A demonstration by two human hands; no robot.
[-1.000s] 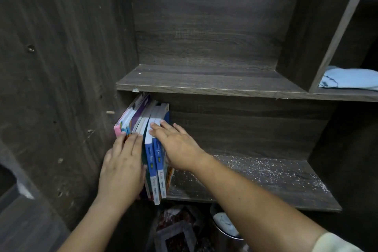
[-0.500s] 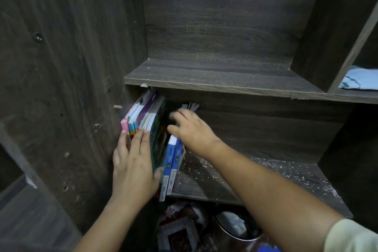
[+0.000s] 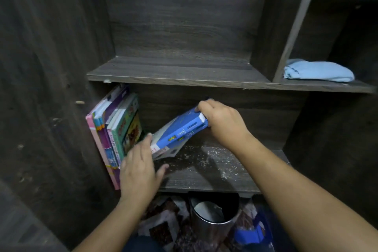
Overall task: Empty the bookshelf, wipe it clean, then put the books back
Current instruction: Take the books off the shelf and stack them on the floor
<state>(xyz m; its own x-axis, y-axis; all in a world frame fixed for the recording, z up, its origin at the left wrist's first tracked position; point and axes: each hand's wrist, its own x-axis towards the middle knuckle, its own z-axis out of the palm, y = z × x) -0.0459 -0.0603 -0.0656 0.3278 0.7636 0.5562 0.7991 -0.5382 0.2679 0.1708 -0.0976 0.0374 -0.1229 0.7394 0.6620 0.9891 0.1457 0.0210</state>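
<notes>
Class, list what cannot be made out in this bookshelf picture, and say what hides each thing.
Head view: lower corner of the blue books, covered by the left hand.
Head view: fingertips of the right hand, behind the blue books.
Head view: titles on the leaning books, too small and blurred.
Head view: metal bin contents, too dark.

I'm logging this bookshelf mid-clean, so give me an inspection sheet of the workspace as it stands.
Surface: lower shelf strewn with pale specks.
Job's things: blue books tilted, top end to the right; remaining books lean against the left wall; blue cloth lies in the upper right compartment.
Clutter: metal bin below the shelf, among patterned items.
Grips: right hand grips the blue books' top end; left hand has straight fingers, tips by their lower end.
Cables: nothing seen.
Surroundings: dark wood-grain cabinet walls; dim light.
</notes>
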